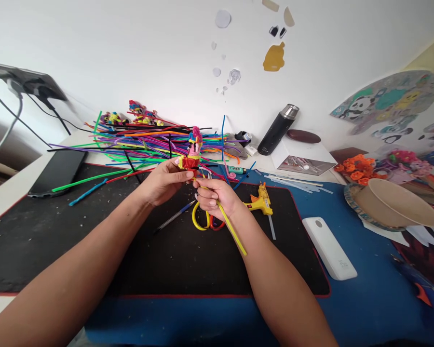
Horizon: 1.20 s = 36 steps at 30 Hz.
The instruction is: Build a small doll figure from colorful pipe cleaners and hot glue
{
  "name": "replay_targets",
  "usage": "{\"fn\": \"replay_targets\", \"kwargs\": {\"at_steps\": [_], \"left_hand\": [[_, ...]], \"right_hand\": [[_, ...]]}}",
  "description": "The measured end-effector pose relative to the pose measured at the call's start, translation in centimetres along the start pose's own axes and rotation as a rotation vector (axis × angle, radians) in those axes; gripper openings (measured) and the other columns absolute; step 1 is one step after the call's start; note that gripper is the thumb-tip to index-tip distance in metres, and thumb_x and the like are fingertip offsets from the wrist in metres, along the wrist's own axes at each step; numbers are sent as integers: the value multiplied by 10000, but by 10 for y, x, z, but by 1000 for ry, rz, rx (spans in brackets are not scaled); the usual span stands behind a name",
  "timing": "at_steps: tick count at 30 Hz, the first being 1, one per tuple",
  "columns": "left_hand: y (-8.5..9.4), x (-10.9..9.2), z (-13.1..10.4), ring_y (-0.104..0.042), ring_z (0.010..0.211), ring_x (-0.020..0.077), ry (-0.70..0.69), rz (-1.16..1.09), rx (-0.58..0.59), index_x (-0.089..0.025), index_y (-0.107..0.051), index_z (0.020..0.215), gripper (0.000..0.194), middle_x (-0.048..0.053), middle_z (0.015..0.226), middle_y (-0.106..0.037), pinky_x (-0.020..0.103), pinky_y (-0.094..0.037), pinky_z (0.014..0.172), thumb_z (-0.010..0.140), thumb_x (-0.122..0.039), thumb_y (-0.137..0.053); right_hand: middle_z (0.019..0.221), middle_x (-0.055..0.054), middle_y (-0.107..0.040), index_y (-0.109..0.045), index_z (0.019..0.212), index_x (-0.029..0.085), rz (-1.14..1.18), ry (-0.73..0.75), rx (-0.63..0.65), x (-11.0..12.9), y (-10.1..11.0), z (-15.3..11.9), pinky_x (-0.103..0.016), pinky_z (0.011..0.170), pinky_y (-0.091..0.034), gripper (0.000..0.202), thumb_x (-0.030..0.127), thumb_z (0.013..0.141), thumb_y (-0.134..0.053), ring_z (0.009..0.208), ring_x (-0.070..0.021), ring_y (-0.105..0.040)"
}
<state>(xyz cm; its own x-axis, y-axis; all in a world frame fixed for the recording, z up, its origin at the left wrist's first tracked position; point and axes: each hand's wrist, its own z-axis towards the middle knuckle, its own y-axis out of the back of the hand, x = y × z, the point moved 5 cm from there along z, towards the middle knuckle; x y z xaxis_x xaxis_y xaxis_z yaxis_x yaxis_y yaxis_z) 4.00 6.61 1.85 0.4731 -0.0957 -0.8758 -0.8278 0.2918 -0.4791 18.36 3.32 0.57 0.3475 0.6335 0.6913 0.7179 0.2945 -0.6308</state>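
Note:
A small pipe-cleaner figure (194, 153), with a pink and blue top and a red and yellow lower part, is held upright above the black mat. My left hand (162, 181) is closed on its lower part, thumb in front. Touching its base from the right, my right hand (217, 196) is closed around a yellow pipe cleaner (232, 230). The long end of that pipe cleaner comes out below the fist and lies along my right wrist. Where its other end meets the figure is partly hidden by my fingers.
Many coloured pipe cleaners (137, 142) lie behind my hands. Scissors (199, 219), a pen (175, 215) and a yellow glue gun (263, 200) rest on the mat (159, 270). A phone (60, 171) is left; a white power bank (329, 248) and bowl (374, 212) are right.

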Motion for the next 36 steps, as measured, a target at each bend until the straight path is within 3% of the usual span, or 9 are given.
{"fn": "replay_targets", "kwargs": {"at_steps": [8, 14, 23, 30, 36], "left_hand": [[1, 13, 3, -687, 697, 145, 133, -123, -6, -110, -825, 858, 253, 72, 804, -777, 247, -559, 688, 706, -208, -1001], [11, 23, 6, -674, 673, 131, 184, -199, -112, -94, -814, 828, 199, 62, 776, -766, 239, -548, 661, 720, -142, -974], [15, 30, 5, -705, 714, 163, 199, -212, -167, -141, -800, 840, 265, 34, 785, -774, 287, -564, 702, 698, -227, -1007], [8, 33, 4, -695, 687, 181, 211, -182, -97, -158, -782, 867, 318, 47, 794, -766, 313, -547, 695, 695, -293, -1012], [4, 33, 4, -698, 707, 181, 209, -189, -106, -153, -778, 867, 330, 45, 810, -768, 312, -548, 709, 685, -284, -1019]], "right_hand": [[562, 66, -548, -681, 873, 175, -172, 226, -136, 2, 4, 3, -208, 403, -233, 272, 427, 915, -774, 417, -77, -466], [601, 61, -604, -654, 881, 205, -334, 319, -214, 3, 7, 4, -224, 403, -258, 434, 606, 853, -820, 432, -88, -525], [624, 71, -620, -582, 877, 232, -472, 378, -260, 0, 9, 8, -227, 397, -289, 418, 577, 861, -817, 417, -88, -546], [635, 77, -620, -617, 953, 228, -511, 447, -306, 0, 14, 12, -238, 412, -342, 337, 517, 893, -781, 412, -99, -556], [613, 77, -614, -609, 923, 230, -528, 456, -343, -1, 15, 12, -234, 422, -350, 283, 480, 909, -739, 409, -95, -541]]}}
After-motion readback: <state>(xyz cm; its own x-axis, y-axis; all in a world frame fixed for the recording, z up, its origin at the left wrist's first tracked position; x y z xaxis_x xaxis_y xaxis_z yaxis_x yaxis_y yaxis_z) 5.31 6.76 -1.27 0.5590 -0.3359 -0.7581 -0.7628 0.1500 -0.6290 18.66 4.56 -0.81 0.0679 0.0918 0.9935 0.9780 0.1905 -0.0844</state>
